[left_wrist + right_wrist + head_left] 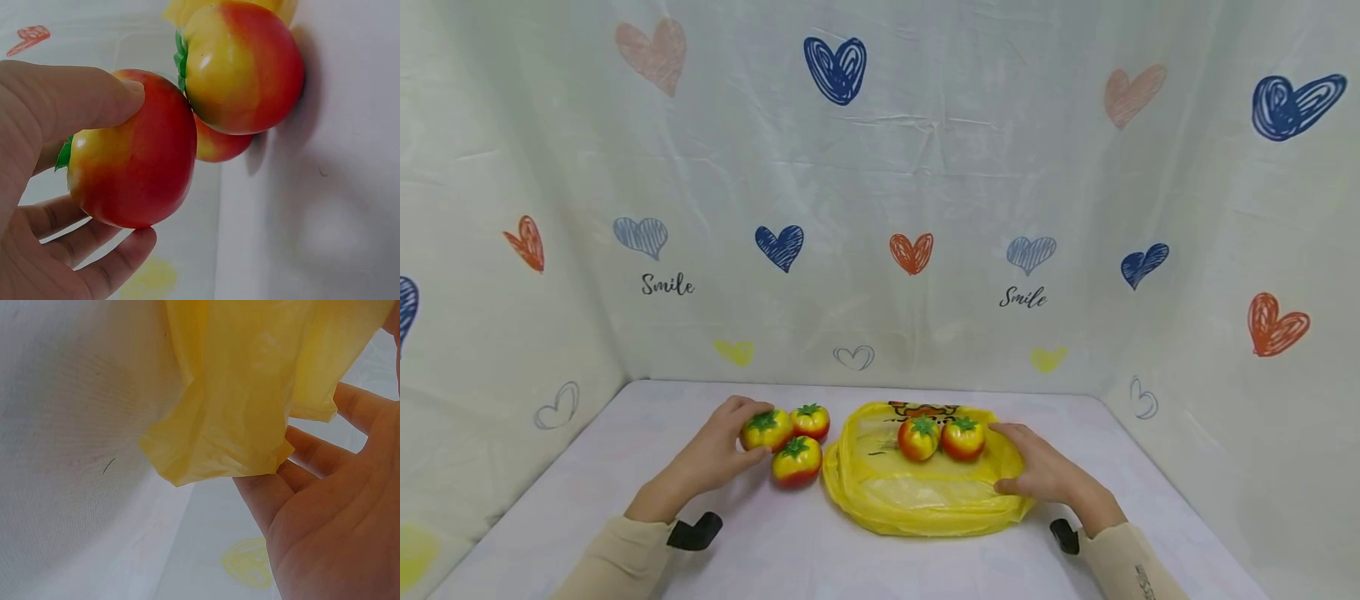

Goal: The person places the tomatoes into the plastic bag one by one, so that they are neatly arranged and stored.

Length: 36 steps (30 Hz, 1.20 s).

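Note:
My left hand (pixel 747 433) grips a red-and-yellow tomato (pixel 767 430) with a green stalk, at the left of the table. In the left wrist view my thumb (pixel 81 94) lies on top of this tomato (pixel 137 175) and my fingers curl beneath it. Two more tomatoes (pixel 810 421) (pixel 796 462) touch it on the right. A flat yellow plastic bag (pixel 917 496) lies at the centre with two tomatoes (pixel 919 438) (pixel 963 438) on it. My right hand (pixel 1026 468) rests on the bag's right edge, and its fingers (pixel 312 481) lie fairly straight against the bag's folded edge (pixel 237 406).
The table (pixel 820 558) has a pale cloth cover. Cloth walls printed with hearts (pixel 880 208) close it in at the back and on both sides. Black wrist straps (pixel 694 532) (pixel 1064 535) sit on both beige sleeves.

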### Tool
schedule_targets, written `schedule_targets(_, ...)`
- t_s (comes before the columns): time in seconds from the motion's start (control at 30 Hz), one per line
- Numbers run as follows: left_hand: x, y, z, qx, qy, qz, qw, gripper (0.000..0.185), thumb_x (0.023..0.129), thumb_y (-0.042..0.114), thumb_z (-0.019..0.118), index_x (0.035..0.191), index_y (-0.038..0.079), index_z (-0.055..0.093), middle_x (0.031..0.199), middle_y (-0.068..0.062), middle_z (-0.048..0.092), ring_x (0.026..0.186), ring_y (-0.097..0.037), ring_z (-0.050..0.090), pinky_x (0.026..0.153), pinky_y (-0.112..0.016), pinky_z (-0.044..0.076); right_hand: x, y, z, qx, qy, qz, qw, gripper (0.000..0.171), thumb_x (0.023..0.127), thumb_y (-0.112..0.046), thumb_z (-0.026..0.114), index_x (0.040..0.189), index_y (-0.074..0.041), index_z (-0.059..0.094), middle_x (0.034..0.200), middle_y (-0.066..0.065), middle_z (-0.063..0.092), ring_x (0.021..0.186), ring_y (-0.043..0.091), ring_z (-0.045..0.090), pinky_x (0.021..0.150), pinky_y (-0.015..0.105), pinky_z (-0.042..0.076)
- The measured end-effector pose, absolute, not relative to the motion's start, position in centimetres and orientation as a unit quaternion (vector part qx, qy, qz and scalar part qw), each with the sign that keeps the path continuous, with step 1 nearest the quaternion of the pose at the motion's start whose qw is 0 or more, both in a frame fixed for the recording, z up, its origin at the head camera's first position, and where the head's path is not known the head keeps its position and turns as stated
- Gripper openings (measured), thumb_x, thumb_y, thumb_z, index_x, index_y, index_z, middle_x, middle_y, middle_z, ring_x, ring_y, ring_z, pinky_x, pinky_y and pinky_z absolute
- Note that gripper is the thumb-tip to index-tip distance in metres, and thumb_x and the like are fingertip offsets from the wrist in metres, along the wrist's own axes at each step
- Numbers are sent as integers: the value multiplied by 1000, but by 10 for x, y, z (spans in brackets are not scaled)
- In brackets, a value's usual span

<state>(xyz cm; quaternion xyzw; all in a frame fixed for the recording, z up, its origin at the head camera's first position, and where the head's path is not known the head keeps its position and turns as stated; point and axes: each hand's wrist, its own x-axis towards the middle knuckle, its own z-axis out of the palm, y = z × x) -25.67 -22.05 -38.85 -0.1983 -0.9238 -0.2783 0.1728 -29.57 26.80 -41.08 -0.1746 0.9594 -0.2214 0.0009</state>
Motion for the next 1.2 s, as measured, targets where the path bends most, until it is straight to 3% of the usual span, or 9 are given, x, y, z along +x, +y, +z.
schedule_targets(0.5,-254,-211,-385,-197,-926,-275,170,53,78,13,78,126,7,56,115,-9,49,96,-21,51,78,-34,51,-293,271,-410,-179,958,-225,-3,84,70,-30,81,142,-14,42,145,17,38,130,39,37,101,63,31)
schedule_targets(0.87,-250,-203,-383,-209,-918,-285,177,52,79,16,78,125,10,57,116,-6,49,102,-21,52,89,-41,50,-295,270,-412,-184,958,-222,-2,85,70,-32,82,143,-16,41,145,15,37,130,37,38,101,62,32)
schedule_targets(1.2,-249,-191,-380,-224,-915,-288,174,51,79,17,78,125,13,56,116,-4,49,102,-19,52,89,-38,50,-295,270,-411,-183,958,-222,-2,84,71,-31,81,143,-15,41,145,16,37,129,38,39,101,62,33)
